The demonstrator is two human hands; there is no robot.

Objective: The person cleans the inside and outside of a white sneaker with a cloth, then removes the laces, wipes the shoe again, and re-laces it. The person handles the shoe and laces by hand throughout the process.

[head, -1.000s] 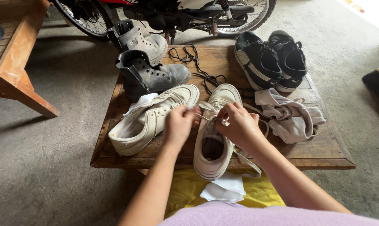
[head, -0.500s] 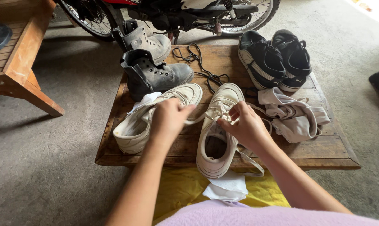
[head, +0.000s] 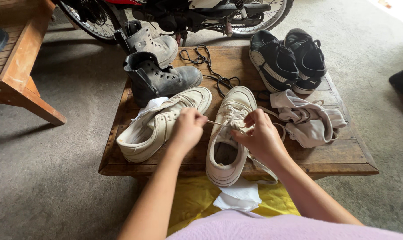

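The white sneaker (head: pixel 230 133) stands upright on the low wooden table (head: pixel 344 155), its heel jutting over the near edge. The right hand (head: pixel 259 135) rests on its tongue, fingers pinched on the lace (head: pixel 214 122); the left hand (head: pixel 188 129), just left of the sneaker, pinches the lace's free end, drawn taut. Its mate (head: pixel 159 124) lies tilted to the left, a crumpled cloth (head: pixel 306 120) to the right. Beyond the sneaker lie loose black laces (head: pixel 212 71), grey boots (head: pixel 159 78) and black shoes (head: pixel 286 60). Bare wood shows only along the table's right edge.
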